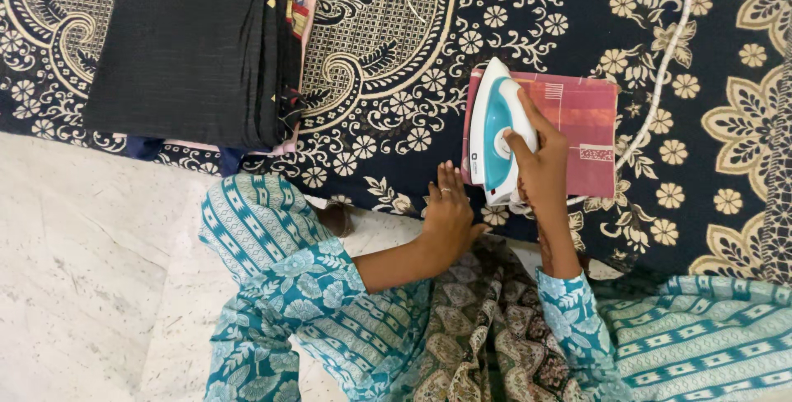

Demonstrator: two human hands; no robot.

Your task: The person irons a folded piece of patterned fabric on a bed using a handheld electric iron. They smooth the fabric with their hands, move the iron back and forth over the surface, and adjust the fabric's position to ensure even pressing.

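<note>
- Two hands at work, and five entries follow, left to right.
- Pale stone floor [74, 270]: bare at lower left, running up to the edge of the dark patterned rug [396, 80] that carries everything else.
- Stack of folded clothes [194, 47]: lies on the rug at upper left, a dark grey piece on top, coloured edges showing down its right side. It sits well apart from your hands.
- Left hand [450, 208]: open and flat, palm down, fingers spread on the rug just beside the near left corner of the folded cloth. It grips nothing.
- Iron [495, 134], white and teal: stands soleplate down on the left end of the pink folded cloth [586, 134]. Your right hand [536, 159] is closed around its handle.
- White cord [668, 56]: curves across the rug beyond the cloth's right side.
- Step in hand, by my judgement: pressing the folded cloth, with only its left part under the iron. The next move would call for a steady glide rightward over the uncovered part, cord kept off the path, left hand steadying the near edge.
</note>
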